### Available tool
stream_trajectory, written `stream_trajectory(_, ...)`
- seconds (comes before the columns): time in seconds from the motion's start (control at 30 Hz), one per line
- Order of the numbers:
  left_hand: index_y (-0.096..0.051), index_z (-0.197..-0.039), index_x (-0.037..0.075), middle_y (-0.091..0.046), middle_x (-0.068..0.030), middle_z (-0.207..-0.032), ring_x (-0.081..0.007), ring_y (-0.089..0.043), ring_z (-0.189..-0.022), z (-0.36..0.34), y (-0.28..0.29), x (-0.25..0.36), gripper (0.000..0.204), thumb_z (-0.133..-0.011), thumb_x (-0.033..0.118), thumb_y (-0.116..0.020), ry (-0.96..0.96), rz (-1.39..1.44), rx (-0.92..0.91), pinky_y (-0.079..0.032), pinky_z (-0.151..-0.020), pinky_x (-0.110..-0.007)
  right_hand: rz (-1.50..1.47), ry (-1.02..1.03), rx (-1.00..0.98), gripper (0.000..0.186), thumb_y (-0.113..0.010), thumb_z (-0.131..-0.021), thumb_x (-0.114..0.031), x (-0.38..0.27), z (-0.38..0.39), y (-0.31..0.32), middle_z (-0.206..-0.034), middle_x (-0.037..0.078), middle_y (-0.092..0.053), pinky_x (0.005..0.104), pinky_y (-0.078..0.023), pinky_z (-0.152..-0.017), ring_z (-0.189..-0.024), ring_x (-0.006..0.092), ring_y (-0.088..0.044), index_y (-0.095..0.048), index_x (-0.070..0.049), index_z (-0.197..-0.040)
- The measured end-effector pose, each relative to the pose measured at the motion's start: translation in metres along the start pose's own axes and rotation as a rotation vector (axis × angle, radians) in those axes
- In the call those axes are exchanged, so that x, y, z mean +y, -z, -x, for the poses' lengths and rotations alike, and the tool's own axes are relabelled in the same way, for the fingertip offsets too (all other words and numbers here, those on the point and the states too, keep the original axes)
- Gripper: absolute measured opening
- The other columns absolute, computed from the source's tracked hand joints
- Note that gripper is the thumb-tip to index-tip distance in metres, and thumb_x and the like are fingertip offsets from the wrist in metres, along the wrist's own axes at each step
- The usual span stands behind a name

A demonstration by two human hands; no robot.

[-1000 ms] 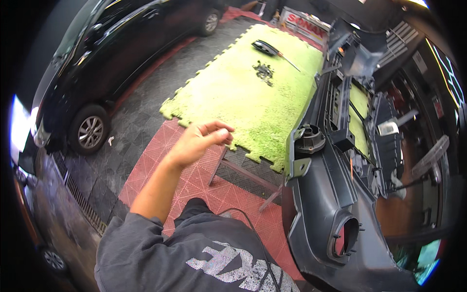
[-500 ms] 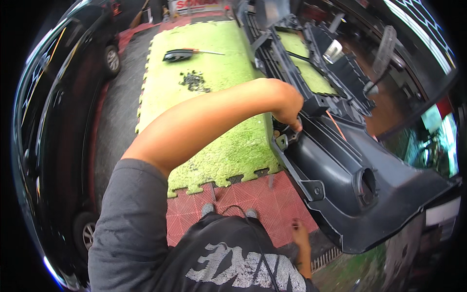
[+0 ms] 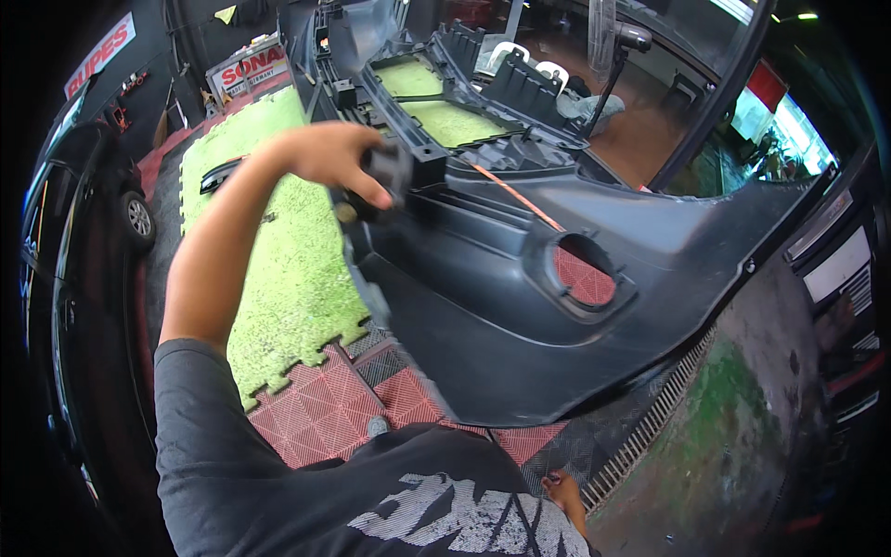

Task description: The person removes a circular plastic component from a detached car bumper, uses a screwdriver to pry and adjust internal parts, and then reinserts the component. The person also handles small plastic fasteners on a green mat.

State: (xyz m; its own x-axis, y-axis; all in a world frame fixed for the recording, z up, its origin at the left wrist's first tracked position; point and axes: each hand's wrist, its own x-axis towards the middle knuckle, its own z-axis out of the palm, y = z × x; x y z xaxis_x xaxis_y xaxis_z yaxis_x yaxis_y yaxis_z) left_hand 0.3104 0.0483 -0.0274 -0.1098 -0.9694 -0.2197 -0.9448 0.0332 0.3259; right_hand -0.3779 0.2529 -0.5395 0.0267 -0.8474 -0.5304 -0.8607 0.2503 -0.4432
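A large black plastic car bumper [image 3: 464, 339] lies with its hollow side up, stretching from the middle of the view to the far end. My left hand [image 3: 339, 160] reaches across to its left edge. Its fingers and thumb close round a dark, rounded plastic part [image 3: 394, 174]; blur hides whether that part is loose from the bumper. A round opening [image 3: 585, 271] in the bumper shows red floor through it. Low in the view, my right hand [image 3: 562, 489] hangs beside my body, fingers curled, with a small dark spot at the fingertips.
A green mat [image 3: 288, 288] with jigsaw edges lies under the bumper's left side, a dark tool [image 3: 223, 174] on it. At left stands a black car [image 3: 97, 306]. A drain grate [image 3: 650, 418] runs along the right; a fan [image 3: 631, 37] stands beyond the bumper.
The view has swung right, so the bumper and mat sit further left. My left hand now shows a dark part in its grip at the bumper's edge. My right hand still hangs low.
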Motion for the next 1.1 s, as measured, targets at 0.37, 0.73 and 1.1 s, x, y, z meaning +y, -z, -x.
stream_trajectory(0.37,-0.055,-0.133,-0.004,-0.067,-0.0191,-0.120,-0.0291,-0.069,-0.105,-0.022,0.037,0.221,0.095,-0.058,0.035,-0.097,-0.399,-0.126,0.053,-0.056,-0.092,-0.041,-0.098,0.226,0.188,0.046,-0.077,-0.089,-0.024,-0.052,-0.078,0.155,-0.101,0.022,-0.075,0.0387,-0.057,-0.082,-0.090,0.0298,-0.073,-0.066,0.000,-0.127)
stream_trajectory(0.73,-0.059,-0.126,-0.004,-0.062,-0.0200,-0.118,-0.0371,-0.067,-0.111,-0.081,-0.001,0.272,0.083,-0.061,0.032,-0.094,-0.555,-0.650,-0.287,-0.058,-0.089,-0.046,-0.368,0.215,0.234,0.044,-0.077,-0.091,-0.026,-0.092,-0.057,0.091,-0.097,0.017,-0.074,0.0347,-0.055,-0.078,-0.084,0.0211,-0.069,-0.066,-0.002,-0.126)
stream_trajectory(1.1,-0.056,-0.135,0.000,-0.058,-0.0167,-0.126,-0.0387,-0.065,-0.116,-0.094,-0.009,0.282,0.087,-0.063,0.027,-0.095,-0.626,-0.720,-0.410,-0.056,-0.092,-0.049,-0.277,0.092,0.166,0.035,-0.078,-0.088,-0.022,-0.082,-0.038,0.057,-0.095,0.020,-0.075,0.0405,-0.057,-0.075,-0.085,0.0312,-0.075,-0.067,-0.002,-0.115)
